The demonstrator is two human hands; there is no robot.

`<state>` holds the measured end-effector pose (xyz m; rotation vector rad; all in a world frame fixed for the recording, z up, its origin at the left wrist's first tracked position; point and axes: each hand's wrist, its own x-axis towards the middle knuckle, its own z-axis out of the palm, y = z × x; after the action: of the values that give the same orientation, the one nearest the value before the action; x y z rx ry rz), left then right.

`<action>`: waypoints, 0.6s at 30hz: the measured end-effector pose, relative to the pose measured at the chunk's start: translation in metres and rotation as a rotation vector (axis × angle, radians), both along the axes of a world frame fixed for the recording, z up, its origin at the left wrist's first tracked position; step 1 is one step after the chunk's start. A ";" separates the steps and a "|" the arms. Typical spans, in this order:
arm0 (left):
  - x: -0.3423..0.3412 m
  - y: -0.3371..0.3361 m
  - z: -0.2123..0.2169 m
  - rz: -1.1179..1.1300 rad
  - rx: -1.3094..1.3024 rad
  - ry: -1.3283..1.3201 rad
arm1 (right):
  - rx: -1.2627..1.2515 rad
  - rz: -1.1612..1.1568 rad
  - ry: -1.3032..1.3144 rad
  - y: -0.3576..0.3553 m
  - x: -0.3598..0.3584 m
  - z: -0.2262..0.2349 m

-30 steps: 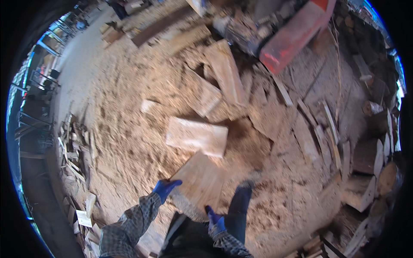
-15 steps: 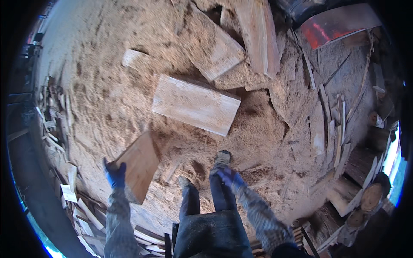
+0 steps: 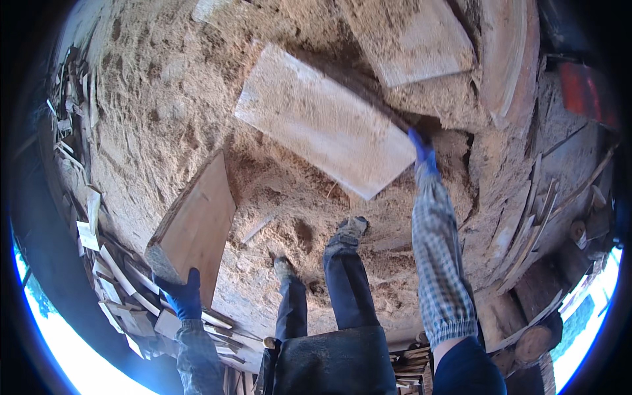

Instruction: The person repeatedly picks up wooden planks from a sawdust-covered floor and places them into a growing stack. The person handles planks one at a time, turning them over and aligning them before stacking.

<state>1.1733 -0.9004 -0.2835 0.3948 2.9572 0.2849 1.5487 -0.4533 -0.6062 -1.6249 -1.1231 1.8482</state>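
Your left hand (image 3: pixel 185 295) grips near end of tilted thick plank (image 3: pixel 199 232); your right hand (image 3: pixel 424 153) at right end of pale plank (image 3: pixel 322 122) on sawdust (image 3: pixel 148 131), finger closure unclear. Both likely stiff, heavy, dust-slick; best held by end edges.

The blue-gloved left grip (image 3: pixel 183 296) holds a tilted plank (image 3: pixel 201 227) by its near end; the right grip (image 3: pixel 424 153) is at the right end of a pale board (image 3: pixel 326 122); sawdust (image 3: pixel 158 131) surrounds it.

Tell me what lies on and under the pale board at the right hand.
Sawdust surrounds the pale board and dusts its top; the right hand is at its right end. Whatever lies beneath is covered.
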 end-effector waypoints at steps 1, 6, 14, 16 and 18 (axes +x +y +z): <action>-0.002 0.012 -0.009 0.014 0.036 -0.068 | -0.142 -0.223 0.322 -0.002 0.032 -0.005; -0.032 0.009 0.024 0.075 -0.072 -0.089 | 0.200 0.133 -0.267 -0.114 -0.058 0.149; -0.086 0.008 0.008 -0.018 -0.144 -0.077 | 0.238 0.490 -0.444 -0.073 -0.179 0.307; -0.088 0.014 0.023 -0.014 -0.043 -0.125 | 0.491 0.701 -0.681 -0.060 -0.234 0.340; -0.100 0.017 0.033 -0.029 -0.002 -0.139 | 0.640 0.878 -0.882 -0.048 -0.290 0.368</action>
<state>1.0733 -0.8834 -0.2508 0.3997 2.8133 0.2930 1.2583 -0.5017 -0.2379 -1.6474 -2.7838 0.8043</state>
